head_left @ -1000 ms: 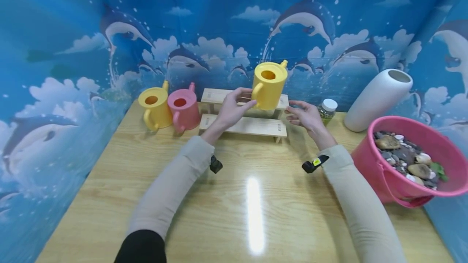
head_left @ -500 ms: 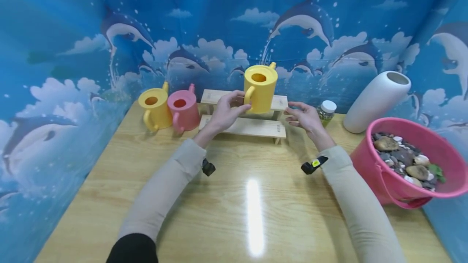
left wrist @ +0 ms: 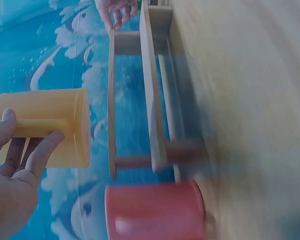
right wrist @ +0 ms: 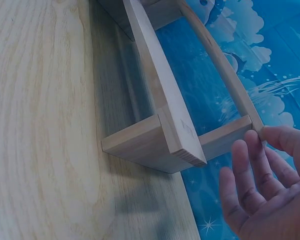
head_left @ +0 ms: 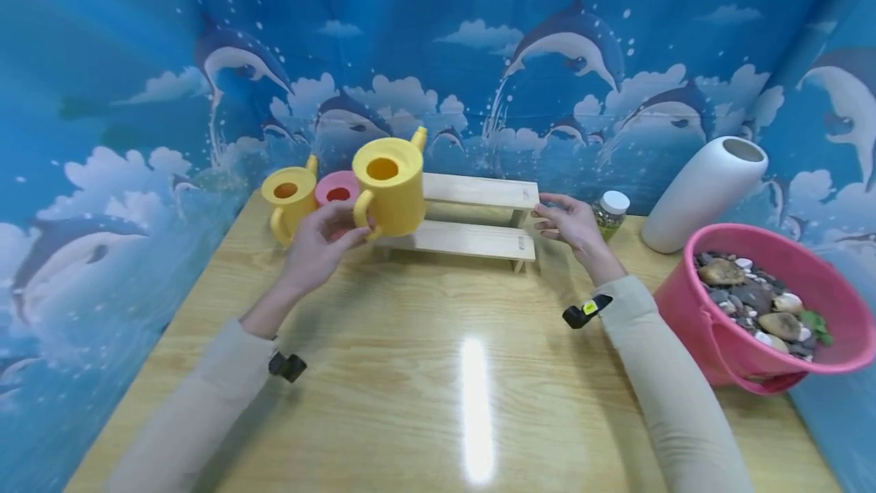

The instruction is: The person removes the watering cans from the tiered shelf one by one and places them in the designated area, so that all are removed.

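Note:
My left hand [head_left: 322, 246] grips a yellow watering can [head_left: 397, 192] by its handle, with thumb and fingers round it in the left wrist view. The can hangs upright in the air, over the left end of a two-step wooden stand [head_left: 472, 238]. My right hand [head_left: 571, 223] is at the stand's right end; thumb and forefinger pinch the end of the upper step in the right wrist view, the other fingers loosely bent. Behind the held can, a pink watering can [head_left: 335, 187] is partly hidden. Another yellow watering can [head_left: 289, 200] stands left of it on the table.
A lidded jar [head_left: 611, 211] stands just beyond my right hand. Farther right are a white vase [head_left: 705, 196] and a pink bucket [head_left: 691, 333] holding stones. A blue dolphin curtain [head_left: 424, 36] hangs behind the wooden table [head_left: 411, 371].
My left hand has carried the yellow watering can leftward from above the stand's right part, and it now overlaps the pink can. My right hand has stayed at the stand's end.

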{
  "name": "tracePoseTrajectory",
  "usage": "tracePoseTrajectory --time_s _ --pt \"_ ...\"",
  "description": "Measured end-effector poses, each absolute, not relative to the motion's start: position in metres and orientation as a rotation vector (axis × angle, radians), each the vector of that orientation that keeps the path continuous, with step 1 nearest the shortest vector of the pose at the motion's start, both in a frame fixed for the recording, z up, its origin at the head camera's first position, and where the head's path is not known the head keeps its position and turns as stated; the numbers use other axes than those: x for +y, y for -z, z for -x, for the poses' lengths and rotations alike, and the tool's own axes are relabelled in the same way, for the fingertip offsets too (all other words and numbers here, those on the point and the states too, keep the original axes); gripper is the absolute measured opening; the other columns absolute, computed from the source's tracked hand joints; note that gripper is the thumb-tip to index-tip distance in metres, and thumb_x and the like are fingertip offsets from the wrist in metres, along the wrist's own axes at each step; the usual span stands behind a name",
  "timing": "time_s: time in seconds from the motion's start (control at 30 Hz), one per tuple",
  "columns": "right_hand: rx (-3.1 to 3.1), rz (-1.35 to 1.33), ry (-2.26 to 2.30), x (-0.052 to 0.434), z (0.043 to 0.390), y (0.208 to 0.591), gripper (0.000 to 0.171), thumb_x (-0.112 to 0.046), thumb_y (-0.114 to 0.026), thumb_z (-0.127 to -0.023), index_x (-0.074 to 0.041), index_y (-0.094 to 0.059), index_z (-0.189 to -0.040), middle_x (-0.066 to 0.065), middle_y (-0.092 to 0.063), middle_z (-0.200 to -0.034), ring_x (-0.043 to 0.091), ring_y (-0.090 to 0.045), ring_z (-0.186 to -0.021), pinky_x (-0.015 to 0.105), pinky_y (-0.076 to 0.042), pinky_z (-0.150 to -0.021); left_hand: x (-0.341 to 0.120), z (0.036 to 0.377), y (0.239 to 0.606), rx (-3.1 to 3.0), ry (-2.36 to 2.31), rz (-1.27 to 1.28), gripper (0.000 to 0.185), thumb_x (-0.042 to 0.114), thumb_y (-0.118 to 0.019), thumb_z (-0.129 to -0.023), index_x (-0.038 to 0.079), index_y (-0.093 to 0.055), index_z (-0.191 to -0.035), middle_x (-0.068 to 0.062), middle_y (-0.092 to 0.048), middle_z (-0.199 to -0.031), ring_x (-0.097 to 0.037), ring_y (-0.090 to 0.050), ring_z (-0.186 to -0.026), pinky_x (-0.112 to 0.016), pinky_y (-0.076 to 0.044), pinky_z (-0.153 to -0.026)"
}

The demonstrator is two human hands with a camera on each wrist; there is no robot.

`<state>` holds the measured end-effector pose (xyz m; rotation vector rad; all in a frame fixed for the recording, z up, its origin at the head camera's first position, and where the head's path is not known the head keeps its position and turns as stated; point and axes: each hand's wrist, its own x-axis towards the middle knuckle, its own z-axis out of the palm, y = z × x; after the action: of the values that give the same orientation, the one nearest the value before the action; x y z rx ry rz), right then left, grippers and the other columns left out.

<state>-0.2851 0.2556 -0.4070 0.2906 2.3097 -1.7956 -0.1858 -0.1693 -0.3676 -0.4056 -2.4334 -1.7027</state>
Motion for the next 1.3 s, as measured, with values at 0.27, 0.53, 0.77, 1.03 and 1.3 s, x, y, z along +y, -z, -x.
tracePoseTrajectory --time_s 0.27,0.53,0.77,1.03,1.3 --pt "2.309 -0.292 1.817 0.257 0.285 0.407 0.055 -0.036 -0.066 -0.105 -0.018 -0.052 -0.155 -0.008 -0.074 -0.108 0.007 -0.075 -0.09 0.029 -0.066 -0.087 -0.231 0.126 0.382 -2.385 1.669 0.278 0.031 0.001 -0.07 -0.099 -0.006 -0.063 -0.129 0.019 -0.074 -0.106 0.004 -0.069 -0.101 -0.017 -0.063 -0.084" --pt "2.338 -0.29 1.76 0.259 0.284 0.408 0.057 -0.039 -0.064 -0.106 -0.019 -0.05 -0.157 -0.005 -0.071 -0.117 0.007 -0.074 -0.094 0.037 -0.063 -0.101 -0.265 0.085 0.408 -2.283 1.758 0.102 0.024 -0.011 -0.069 -0.094 -0.006 -0.066 -0.118 0.019 -0.076 -0.101 0.005 -0.07 -0.094 -0.011 -0.061 -0.079" --pt "2.331 -0.297 1.766 0.259 0.283 0.409 0.057 -0.039 -0.064 -0.106 -0.019 -0.049 -0.158 0.0 -0.072 -0.123 0.009 -0.075 -0.096 0.034 -0.064 -0.097 -0.283 0.077 0.435 -2.312 1.697 0.073 0.024 -0.013 -0.071 -0.092 -0.01 -0.065 -0.115 0.02 -0.076 -0.1 0.005 -0.07 -0.091 -0.01 -0.06 -0.08" --pt "2.29 -0.304 1.802 0.256 0.284 0.41 0.055 -0.036 -0.063 -0.107 -0.019 -0.049 -0.158 0.019 -0.063 -0.148 0.009 -0.076 -0.095 0.032 -0.065 -0.094 -0.284 0.08 0.46 -2.337 1.733 0.032 0.029 -0.011 -0.071 -0.092 -0.015 -0.059 -0.119 0.022 -0.073 -0.103 0.006 -0.068 -0.094 -0.008 -0.058 -0.085" --pt "2.297 -0.314 1.798 0.255 0.284 0.409 0.055 -0.036 -0.062 -0.107 -0.019 -0.049 -0.158 0.02 -0.061 -0.149 0.007 -0.075 -0.093 0.035 -0.064 -0.099 -0.285 0.086 0.462 -2.516 1.55 -0.012 0.032 0.003 -0.074 -0.096 -0.007 -0.062 -0.125 0.027 -0.067 -0.106 0.011 -0.063 -0.098 -0.003 -0.052 -0.09"
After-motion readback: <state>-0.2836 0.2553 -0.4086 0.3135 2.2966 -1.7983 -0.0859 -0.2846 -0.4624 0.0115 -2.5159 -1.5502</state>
